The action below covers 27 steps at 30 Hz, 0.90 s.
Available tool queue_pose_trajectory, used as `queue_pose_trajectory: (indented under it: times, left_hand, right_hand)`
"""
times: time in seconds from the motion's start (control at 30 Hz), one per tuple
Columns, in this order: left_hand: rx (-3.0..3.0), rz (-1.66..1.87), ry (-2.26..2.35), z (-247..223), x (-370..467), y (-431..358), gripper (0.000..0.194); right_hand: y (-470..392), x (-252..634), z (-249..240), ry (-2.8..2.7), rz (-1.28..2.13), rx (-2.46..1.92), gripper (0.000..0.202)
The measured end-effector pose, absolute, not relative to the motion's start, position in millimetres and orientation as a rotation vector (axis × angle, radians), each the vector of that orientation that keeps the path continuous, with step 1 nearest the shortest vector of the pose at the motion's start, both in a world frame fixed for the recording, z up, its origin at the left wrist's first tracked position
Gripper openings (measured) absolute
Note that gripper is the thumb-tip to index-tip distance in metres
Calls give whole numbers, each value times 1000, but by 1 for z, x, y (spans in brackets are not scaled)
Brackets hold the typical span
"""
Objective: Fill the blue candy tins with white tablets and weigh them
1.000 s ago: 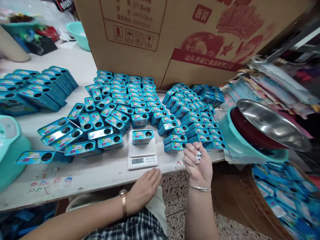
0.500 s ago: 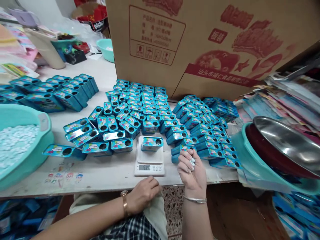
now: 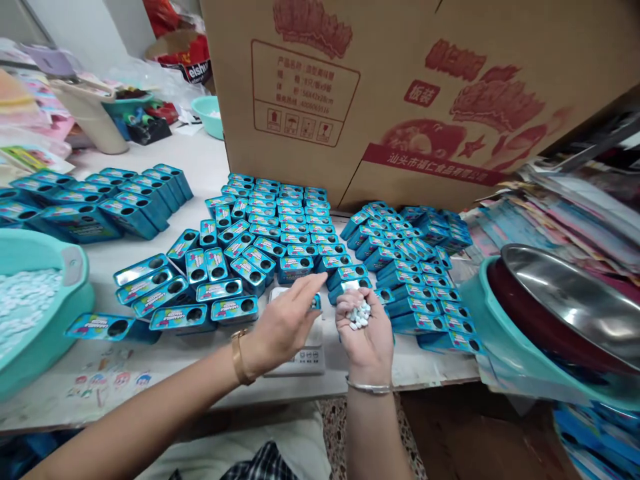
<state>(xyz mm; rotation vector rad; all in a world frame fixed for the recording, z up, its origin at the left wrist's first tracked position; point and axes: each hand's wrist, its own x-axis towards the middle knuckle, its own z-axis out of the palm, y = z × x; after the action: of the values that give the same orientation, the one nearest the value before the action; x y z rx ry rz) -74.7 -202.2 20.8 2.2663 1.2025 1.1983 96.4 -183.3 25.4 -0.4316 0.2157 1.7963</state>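
Note:
My right hand (image 3: 366, 333) is palm up, fingers curled around several small pale candies (image 3: 359, 315) in its palm. Beside it, my left hand (image 3: 285, 323) hovers over the white scale (image 3: 307, 362), fingers stretched and side by side; nothing shows in it. Most of the scale and the blue tin on it (image 3: 316, 301) are hidden behind my left hand. Many blue tins with round dark holes stand in rows behind both hands, the nearest left one (image 3: 234, 308) close to my left hand.
A turquoise basin (image 3: 77, 293) of pale candies sits at the left edge. A large cardboard box (image 3: 305, 160) stands behind the tins. Stacked bowls (image 3: 575, 287) are at the right, with piled printed sheets (image 3: 595, 220) behind them. More tins (image 3: 135, 213) stand at the back left.
My left hand has risen from my lap to above the scale. My right hand has moved slightly left and opened more, showing more candies. The view has shifted a little.

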Motion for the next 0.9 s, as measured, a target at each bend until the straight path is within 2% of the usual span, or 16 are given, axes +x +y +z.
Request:
queue_pose_trajectory:
  times: [0.07,0.2,0.27,0.37,0.47,0.6,0.73,0.83,0.9]
  left_hand:
    - [2126,1297,1300,25,-87,-203,58]
    - [1606,1709,1558,36,-133,-226,55]
    - [1428,1759,1611,38,-153,-241,53]
    - [1399,1644,1693,34,-166,-260,46]
    - [1644,1473,1706,33,-156,-266,37]
    - [2052,1247,1451,47,-122,-249,28]
    - [2293,1120,1220,64,-98,-223,22]
    - [2327,1110,1271,61,-95,-211,28]
    - [2365,1018,1357,51,-96,-207,48]
  right_hand:
    - [-181,99,25,220,1771,-450,20]
    - [-179,104,21,208,1673,-539,22]
    - [-179,104,19,201,1650,-570,24]
    - [-180,96,22,198,1658,-585,25]
    - [-184,82,29,195,1671,-605,26]
    - [-190,62,39,171,1720,-597,27]
    - [-195,55,46,108,1779,-589,17]
    - [-195,61,48,121,1749,-577,14]
    - [-193,69,49,176,1686,-610,16]
